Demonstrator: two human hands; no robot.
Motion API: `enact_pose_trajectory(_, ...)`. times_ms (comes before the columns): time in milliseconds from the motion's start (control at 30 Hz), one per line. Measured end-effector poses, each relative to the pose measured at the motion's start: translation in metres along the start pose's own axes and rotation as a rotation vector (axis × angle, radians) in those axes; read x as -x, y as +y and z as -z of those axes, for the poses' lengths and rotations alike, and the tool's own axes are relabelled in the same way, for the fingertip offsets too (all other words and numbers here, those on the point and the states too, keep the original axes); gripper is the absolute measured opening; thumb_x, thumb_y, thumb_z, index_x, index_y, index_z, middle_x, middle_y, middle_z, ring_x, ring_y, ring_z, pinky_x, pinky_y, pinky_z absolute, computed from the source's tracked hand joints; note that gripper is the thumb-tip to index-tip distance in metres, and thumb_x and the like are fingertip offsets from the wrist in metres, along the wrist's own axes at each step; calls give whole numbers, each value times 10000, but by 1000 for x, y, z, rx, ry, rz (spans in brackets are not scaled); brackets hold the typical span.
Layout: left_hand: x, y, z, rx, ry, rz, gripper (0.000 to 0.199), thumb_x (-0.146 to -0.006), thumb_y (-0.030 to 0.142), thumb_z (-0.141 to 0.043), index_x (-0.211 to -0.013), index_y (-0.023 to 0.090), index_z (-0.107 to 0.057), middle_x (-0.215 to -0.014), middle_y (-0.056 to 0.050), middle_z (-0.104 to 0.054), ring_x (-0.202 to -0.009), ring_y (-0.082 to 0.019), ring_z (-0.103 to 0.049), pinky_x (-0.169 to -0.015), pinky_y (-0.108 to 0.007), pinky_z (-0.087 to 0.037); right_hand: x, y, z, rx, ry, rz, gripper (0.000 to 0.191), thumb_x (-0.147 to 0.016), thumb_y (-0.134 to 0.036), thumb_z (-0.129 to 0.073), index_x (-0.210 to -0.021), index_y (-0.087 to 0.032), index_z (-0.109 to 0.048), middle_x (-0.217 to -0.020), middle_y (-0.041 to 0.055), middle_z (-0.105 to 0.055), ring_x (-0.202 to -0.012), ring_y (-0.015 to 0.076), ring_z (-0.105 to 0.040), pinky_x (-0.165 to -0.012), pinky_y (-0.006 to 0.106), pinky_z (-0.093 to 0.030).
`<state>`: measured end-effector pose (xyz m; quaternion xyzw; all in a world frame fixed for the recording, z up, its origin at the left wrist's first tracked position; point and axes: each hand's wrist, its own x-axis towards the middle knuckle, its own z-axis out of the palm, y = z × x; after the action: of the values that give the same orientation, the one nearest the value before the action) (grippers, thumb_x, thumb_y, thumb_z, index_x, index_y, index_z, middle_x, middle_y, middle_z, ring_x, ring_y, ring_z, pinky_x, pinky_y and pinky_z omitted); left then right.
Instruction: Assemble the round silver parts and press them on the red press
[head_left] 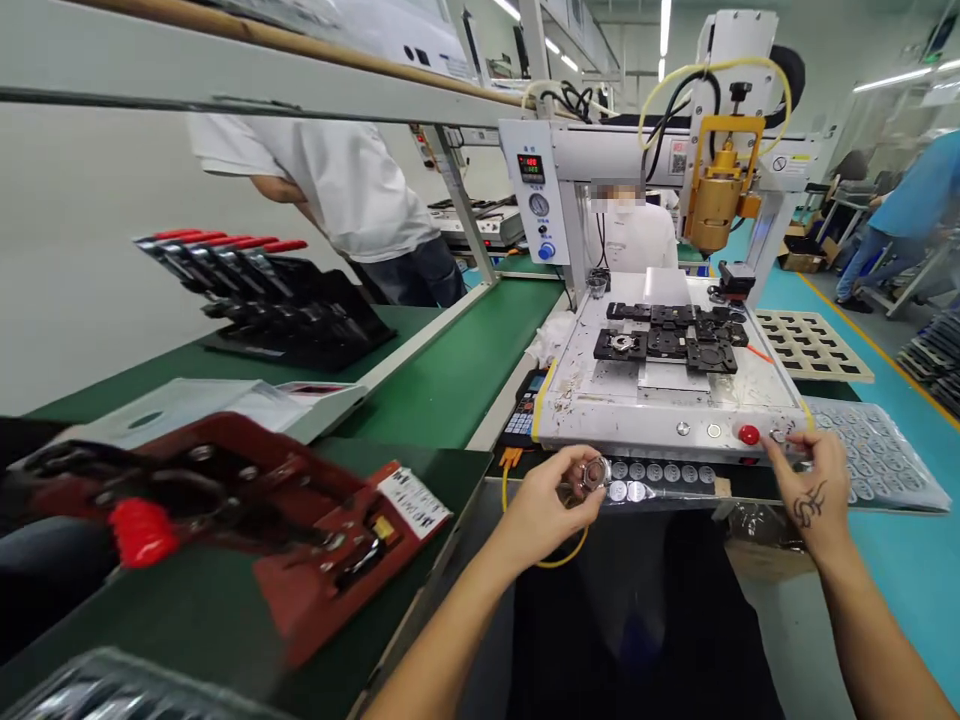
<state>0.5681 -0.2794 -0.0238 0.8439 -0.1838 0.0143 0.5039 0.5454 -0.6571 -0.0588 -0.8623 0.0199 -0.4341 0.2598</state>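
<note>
My left hand (pixel 551 505) pinches a round metal ring-shaped part (pixel 595 473), like a small watch case, in front of the machine. At the right end of the machine's front panel is my right hand (pixel 816 485). Its thumb and index finger close around a small round silver piece (pixel 780 436), which could be a button or a loose part. Beside that thumb sits a red push button (pixel 748 434). The benchtop machine (pixel 600 425) carries black fixture blocks (pixel 667 343) on its bed, one with a metal ring part (pixel 622 343) in it. A strip of round stickers (pixel 652 472) lies below the panel.
A gold cylindrical head (pixel 712 205) hangs over the bed. Left are a red-brown hand press (pixel 300 510) and a black rack (pixel 300 310) of red-handled clamps. A slotted tray (pixel 814 345) and a sticker sheet (pixel 874 450) lie right. A person in white (pixel 634 235) is behind.
</note>
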Motion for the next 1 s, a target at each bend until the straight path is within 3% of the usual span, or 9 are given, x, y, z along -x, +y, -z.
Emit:
enact_pose_trajectory(67, 7, -18, -13, 47, -97, 48, 338, -823, 280, -729, -1150, 213, -677, -912, -11, -704, -751, -167, -644, -737, -305, -562, 20, -30, -18, -137, -202, 155, 123, -1060, -328, -635, -1011, -217, -656, -928, 66, -661, -862, 238, -630, -814, 378, -530)
enact_pose_trajectory(167, 10, -37, -32, 84, -228, 75, 376, -793, 239, -741, -1164, 202, -685, -1060, -40, -740, -780, -154, -628, -748, -292, -538, 53, -66, -56, -245, -538, 363, 195, -1109, -230, -516, -1141, -228, -708, -981, 76, -705, -897, 228, -671, -818, 350, -574)
enact_pose_trajectory(300, -1, -47, -49, 79, -311, 105, 353, -803, 259, -752, -1140, 183, -681, -975, -23, -750, -713, -133, -590, -671, -254, -483, 74, -75, -101, -207, -587, 417, 247, -1107, -246, -517, -1214, -181, -730, -1004, 122, -683, -914, 278, -648, -810, 408, -574)
enact_pose_trajectory(433, -12, -53, -55, 80, -364, 121, 351, -781, 248, -767, -1120, 185, -706, -863, -2, -755, -643, -128, -588, -628, -241, -465, 79, -61, -117, -212, -583, 447, 267, -1112, -236, -507, -1167, -182, -763, -986, 130, -699, -900, 280, -621, -790, 414, -543)
enact_pose_trajectory(567, -15, -59, -53, 95, -410, 123, 363, -772, 245, -768, -1125, 177, -716, -868, -18, -781, -593, -122, -579, -587, -234, -442, 98, -53, -117, -307, -570, 472, 342, -1131, -242, -455, -1116, -175, -790, -943, 135, -749, -818, 254, -622, -732, 402, -512)
enact_pose_trajectory(700, -17, -59, -51, 114, -425, 116, 334, -765, 233, -760, -1093, 182, -719, -1162, -94, -803, -623, -112, -594, -581, -230, -441, 117, -56, -101, -435, -574, 418, 310, -1117, -274, -508, -1041, -220, -803, -927, 99, -781, -777, 222, -660, -694, 371, -509)
enact_pose_trajectory(767, -16, -56, -53, 120, -407, 122, 325, -770, 234, -758, -1088, 184, -717, -1220, -101, -787, -643, -111, -601, -587, -230, -447, 118, -59, -85, -473, -560, 319, 255, -1102, -286, -550, -1046, -228, -792, -972, 100, -783, -863, 236, -698, -769, 385, -542)
enact_pose_trajectory(867, -9, -47, -57, 136, -335, 135, 326, -790, 236, -757, -1109, 187, -713, -1032, -47, -781, -657, -118, -598, -610, -235, -457, 104, -65, -59, -494, -532, 92, 213, -1104, -317, -562, -1042, -215, -738, -1010, 110, -766, -933, 249, -723, -831, 390, -575)
enact_pose_trajectory(1000, 11, -26, -63, 362, -187, 196, 385, -799, 233, -806, -1161, 189, -683, -887, 5, -720, -725, -128, -635, -696, -250, -507, 72, -77, -29, -538, -596, -165, 222, -1101, -394, -586, -1077, -207, -704, -785, 24, -714, -614, 162, -659, -579, 280, -535)
